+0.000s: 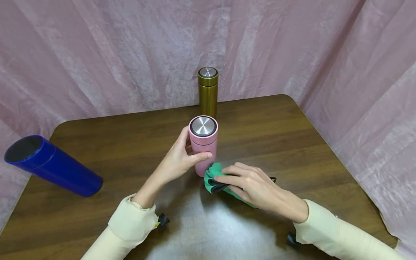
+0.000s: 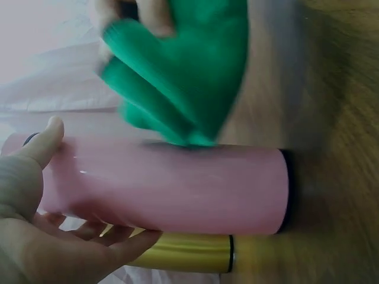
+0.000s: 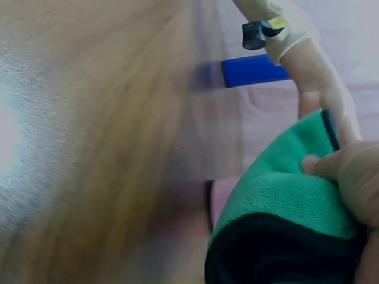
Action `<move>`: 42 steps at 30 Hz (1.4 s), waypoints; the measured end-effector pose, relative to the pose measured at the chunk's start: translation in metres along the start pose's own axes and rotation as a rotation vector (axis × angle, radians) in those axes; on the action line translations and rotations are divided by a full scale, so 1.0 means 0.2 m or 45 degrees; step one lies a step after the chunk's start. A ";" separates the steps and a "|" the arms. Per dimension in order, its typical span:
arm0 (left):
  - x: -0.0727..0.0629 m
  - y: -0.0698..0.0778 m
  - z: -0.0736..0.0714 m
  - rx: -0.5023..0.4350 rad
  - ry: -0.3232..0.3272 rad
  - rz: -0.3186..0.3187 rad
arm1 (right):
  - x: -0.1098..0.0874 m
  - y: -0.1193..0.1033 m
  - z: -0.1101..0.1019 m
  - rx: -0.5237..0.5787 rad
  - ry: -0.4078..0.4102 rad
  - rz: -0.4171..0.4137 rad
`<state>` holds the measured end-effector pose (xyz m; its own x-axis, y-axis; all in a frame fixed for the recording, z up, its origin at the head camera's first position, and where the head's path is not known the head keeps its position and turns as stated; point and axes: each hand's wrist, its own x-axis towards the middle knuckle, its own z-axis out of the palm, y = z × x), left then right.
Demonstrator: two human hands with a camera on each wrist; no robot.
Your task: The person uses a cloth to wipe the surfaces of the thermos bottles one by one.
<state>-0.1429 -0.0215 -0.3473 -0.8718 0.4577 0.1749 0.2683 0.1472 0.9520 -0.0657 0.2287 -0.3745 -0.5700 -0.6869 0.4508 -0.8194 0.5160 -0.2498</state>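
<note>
A pink thermos flask with a silver lid stands near the middle of the table in the head view. My left hand grips it from the left, thumb across its front and fingers behind. My right hand holds a bunched green cloth with black edging. In the left wrist view the cloth touches the side of the pink flask part way along its body. The right wrist view shows the cloth folded under the right thumb, hiding most of the flask.
Behind the pink flask stands a gold flask. A blue flask stands at the left side of the wooden table. Pink curtains hang along the back and right edges.
</note>
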 end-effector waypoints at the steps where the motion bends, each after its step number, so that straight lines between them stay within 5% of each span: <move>1: 0.00 0.01 -0.01 0.011 -0.018 0.002 | 0.00 -0.01 -0.02 -0.025 0.027 -0.051; 11: 0.01 0.05 -0.07 -0.065 -0.123 0.036 | 0.15 -0.04 -0.12 -0.285 0.382 -0.462; 20: 0.02 0.06 -0.07 -0.052 -0.111 0.051 | 0.24 0.02 -0.09 -0.429 0.542 -0.564; 27: 0.02 0.09 -0.05 -0.018 -0.083 0.046 | 0.23 0.01 0.00 -0.469 0.502 -0.555; 37: 0.03 0.09 -0.06 -0.023 -0.086 0.043 | 0.25 -0.06 0.12 -0.578 0.162 -0.391; 42: 0.03 0.09 -0.06 -0.027 -0.092 0.034 | 0.27 -0.08 0.17 -0.722 0.087 -0.360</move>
<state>-0.1477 -0.0260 -0.3264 -0.8322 0.5236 0.1825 0.2817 0.1157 0.9525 -0.0855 0.1659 -0.3763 -0.3156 -0.8119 0.4912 -0.7673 0.5229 0.3712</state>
